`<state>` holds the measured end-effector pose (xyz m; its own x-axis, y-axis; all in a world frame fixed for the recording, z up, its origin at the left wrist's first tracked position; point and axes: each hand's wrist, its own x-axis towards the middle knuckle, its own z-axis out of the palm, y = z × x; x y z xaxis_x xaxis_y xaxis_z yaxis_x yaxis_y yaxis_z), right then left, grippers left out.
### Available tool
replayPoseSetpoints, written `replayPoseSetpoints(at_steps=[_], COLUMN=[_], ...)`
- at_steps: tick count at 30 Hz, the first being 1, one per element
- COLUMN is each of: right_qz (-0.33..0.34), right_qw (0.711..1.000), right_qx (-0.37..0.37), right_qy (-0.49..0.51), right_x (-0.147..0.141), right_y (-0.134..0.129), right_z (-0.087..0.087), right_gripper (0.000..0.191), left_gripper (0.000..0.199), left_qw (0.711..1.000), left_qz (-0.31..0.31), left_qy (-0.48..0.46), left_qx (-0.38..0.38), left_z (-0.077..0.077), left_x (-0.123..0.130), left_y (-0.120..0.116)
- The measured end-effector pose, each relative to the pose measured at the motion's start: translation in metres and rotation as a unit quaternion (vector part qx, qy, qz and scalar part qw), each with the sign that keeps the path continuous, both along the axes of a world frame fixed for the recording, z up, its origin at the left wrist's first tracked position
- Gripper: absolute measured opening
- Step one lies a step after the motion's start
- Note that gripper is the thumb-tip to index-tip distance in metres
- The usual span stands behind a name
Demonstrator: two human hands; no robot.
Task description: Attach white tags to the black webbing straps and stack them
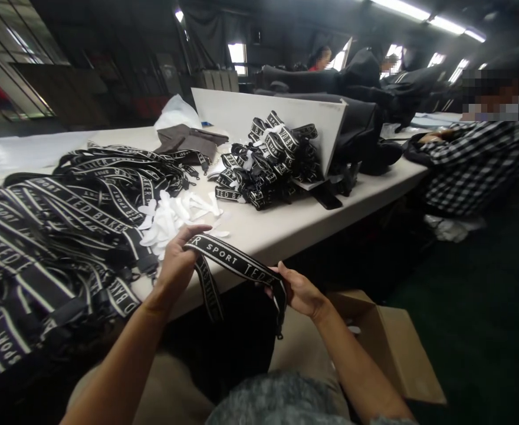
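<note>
A black strap [230,260] with white edge stripes and white lettering is stretched between my two hands, just off the table's front edge. My left hand [180,260] is closed on its left part, and a loose length hangs below that hand. At the other side my right hand [297,289] pinches the strap near an end that dangles with a small dark clip. Beside my left hand lies a heap of white paper pieces [171,221]. A large pile of similar straps [78,206] covers the table's left side.
Bundled straps [271,156] are heaped before an upright white board [277,112] on the table [259,227]. A dark phone-like slab [325,196] lies near the edge. An open cardboard box [401,348] stands at lower right. A person in a checked shirt [480,159] sits at right.
</note>
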<state>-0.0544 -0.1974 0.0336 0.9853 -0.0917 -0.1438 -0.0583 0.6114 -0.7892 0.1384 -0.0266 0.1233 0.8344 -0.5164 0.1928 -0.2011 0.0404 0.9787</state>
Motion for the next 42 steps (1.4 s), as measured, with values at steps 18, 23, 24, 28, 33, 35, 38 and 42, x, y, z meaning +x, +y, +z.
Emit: replayPoseSetpoints(at_steps=[18,23,24,28,33,35,38,42], right_qz=[-0.041,-0.043,-0.047,-0.058,0.009,0.011,0.002,-0.035], right_qw=[0.949,0.921,0.920,0.929,0.956,0.965,0.975,0.978], right_qx=[-0.311,-0.386,-0.389,-0.361,-0.265,-0.223,-0.166,-0.156], right_qy=[-0.022,-0.015,-0.015,-0.061,-0.129,-0.137,-0.145,-0.135], right_x=[-0.032,-0.014,-0.008,0.012,0.022,0.020,0.013,0.006], right_y=[-0.019,0.005,0.011,0.029,0.037,0.038,0.037,0.037], right_z=[0.062,0.034,0.028,0.014,0.012,0.007,-0.003,-0.011], right_gripper=[0.057,0.033,0.028,0.030,0.035,0.039,0.041,0.030], left_gripper=[0.014,0.015,0.014,0.012,0.018,0.018,0.018,0.017], left_qw=[0.969,0.993,0.992,0.978,0.969,0.971,0.983,0.998], left_qz=[-0.101,0.006,-0.003,-0.043,-0.040,-0.020,-0.002,-0.004], left_qy=[-0.157,-0.101,-0.119,-0.203,-0.244,-0.238,-0.185,-0.038], left_qx=[0.160,0.059,0.049,0.009,-0.010,-0.013,-0.008,-0.057], left_z=[-0.062,-0.001,0.008,0.030,0.042,0.045,0.051,0.060], left_x=[-0.071,-0.070,-0.073,-0.081,-0.075,-0.071,-0.069,-0.066], left_y=[0.039,0.036,0.035,0.025,0.011,0.006,0.003,0.001])
